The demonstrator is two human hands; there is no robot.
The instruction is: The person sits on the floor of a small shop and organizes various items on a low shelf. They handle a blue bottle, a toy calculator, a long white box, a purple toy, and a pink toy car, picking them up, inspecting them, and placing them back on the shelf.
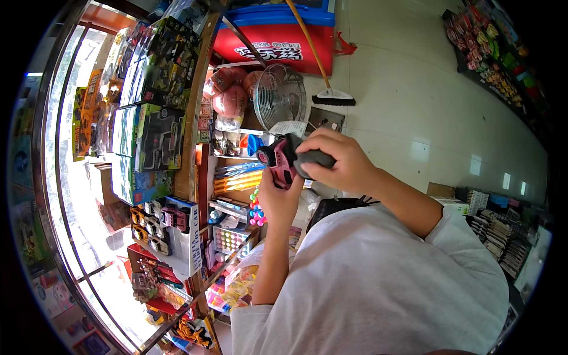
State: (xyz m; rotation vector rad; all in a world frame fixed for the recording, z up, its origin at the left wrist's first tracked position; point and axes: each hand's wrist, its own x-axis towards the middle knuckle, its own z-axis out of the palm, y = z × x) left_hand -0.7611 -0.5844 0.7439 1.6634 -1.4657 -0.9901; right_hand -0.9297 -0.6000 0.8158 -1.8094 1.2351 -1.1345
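A pink toy car with black wheels is held up before me by my left hand, whose fingers and thumb grip its lower end. My right hand grips a dark grey brush-like tool by its rounded handle. The tool's far end meets the upper side of the car; its working face is hidden. To the left, a display box of toy cars stands on the shelf, with a similar pink car among yellow and white ones.
Boxed toys are stacked on the wooden shelf at left. Beyond my hands are a wire-caged fan, basketballs, a broom and a red and blue freezer. A rack of packaged goods stands at upper right.
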